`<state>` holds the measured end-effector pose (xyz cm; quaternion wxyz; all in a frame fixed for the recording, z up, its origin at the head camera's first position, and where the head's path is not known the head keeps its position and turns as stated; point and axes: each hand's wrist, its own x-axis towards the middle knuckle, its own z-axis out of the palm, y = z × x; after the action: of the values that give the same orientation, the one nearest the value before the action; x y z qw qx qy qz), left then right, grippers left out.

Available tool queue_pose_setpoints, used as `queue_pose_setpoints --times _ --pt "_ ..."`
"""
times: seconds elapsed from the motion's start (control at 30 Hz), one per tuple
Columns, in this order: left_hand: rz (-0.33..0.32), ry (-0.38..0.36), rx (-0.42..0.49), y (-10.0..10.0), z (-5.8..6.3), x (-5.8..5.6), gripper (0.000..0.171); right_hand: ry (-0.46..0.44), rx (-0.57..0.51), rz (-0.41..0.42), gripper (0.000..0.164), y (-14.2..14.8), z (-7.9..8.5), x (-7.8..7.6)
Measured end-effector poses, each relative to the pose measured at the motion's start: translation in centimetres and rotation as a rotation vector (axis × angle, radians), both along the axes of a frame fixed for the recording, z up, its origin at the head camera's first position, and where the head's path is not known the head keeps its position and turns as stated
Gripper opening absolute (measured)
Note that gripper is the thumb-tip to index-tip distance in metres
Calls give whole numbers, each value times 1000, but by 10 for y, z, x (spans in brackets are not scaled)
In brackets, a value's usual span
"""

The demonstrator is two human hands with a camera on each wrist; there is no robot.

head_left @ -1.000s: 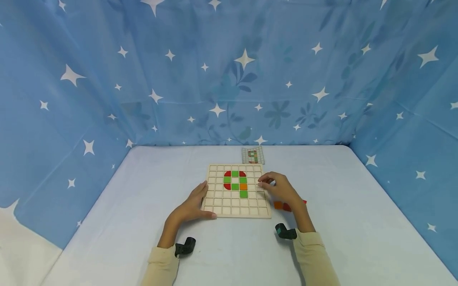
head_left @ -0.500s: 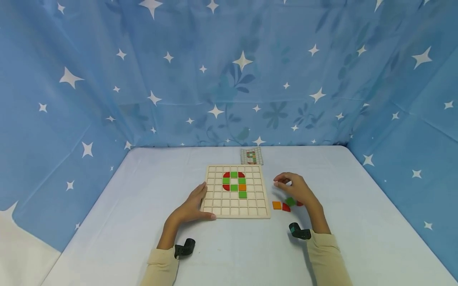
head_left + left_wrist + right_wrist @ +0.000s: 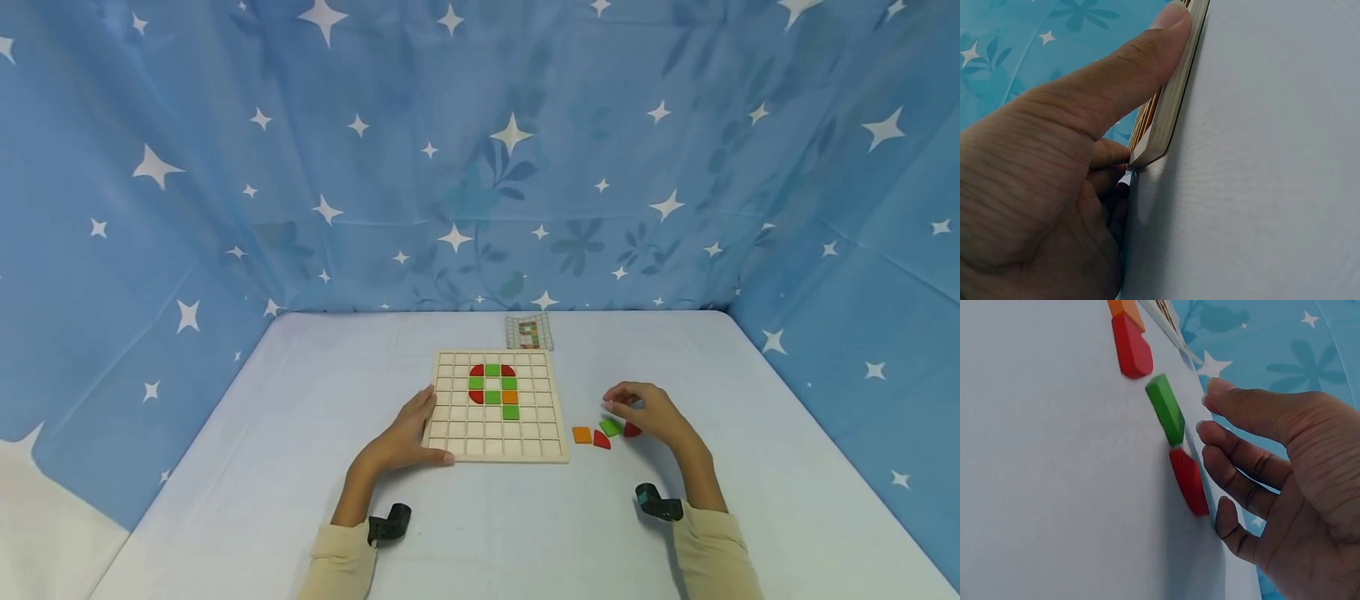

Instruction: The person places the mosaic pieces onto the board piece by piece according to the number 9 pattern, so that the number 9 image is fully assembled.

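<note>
Board: a pale wooden grid board (image 3: 492, 429) lay flat on a white table (image 3: 487, 533).
Tiles on the board: a pattern (image 3: 492, 397) of red, green and orange tiles formed a ring around one bare cell, with a green tail toward the near edge.
Left hand: the left hand (image 3: 401, 432) rested at the board's near left corner, its fingers stretched along the left side and its thumb on the near edge.
Right hand: the right hand (image 3: 651, 410) hung to the right of the board, above the loose pieces, its fingers loosely bent, thumb apart from them, gripping nothing.
Loose pieces: right of the board, going outward, were an orange square (image 3: 582, 435), a rounded red piece (image 3: 602, 440), a green square (image 3: 611, 427) and a second red piece (image 3: 632, 429), partly hidden by the hand.
Card: a small card (image 3: 528, 332) showing a similar design lay just beyond the board's far edge, toward the right.
Backdrop: a blue curtain (image 3: 480, 167) with white stars hung beyond the board.
</note>
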<state>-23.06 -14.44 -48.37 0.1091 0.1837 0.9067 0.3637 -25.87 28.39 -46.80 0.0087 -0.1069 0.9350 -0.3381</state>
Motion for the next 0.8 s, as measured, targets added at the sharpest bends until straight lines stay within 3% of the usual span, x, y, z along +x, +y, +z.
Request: queue_pose_setpoints --times 0.27,0.5,0.8 --pt "-2 -7 10 0 0 -1 117 -73 -35 68 21 19 0 9" --pt "-1 -9 17 0 1 -2 118 -113 -73 181 37 27 4 12" --pt "-1 -5 9 1 0 -2 118 -100 -70 183 35 23 -3 12"
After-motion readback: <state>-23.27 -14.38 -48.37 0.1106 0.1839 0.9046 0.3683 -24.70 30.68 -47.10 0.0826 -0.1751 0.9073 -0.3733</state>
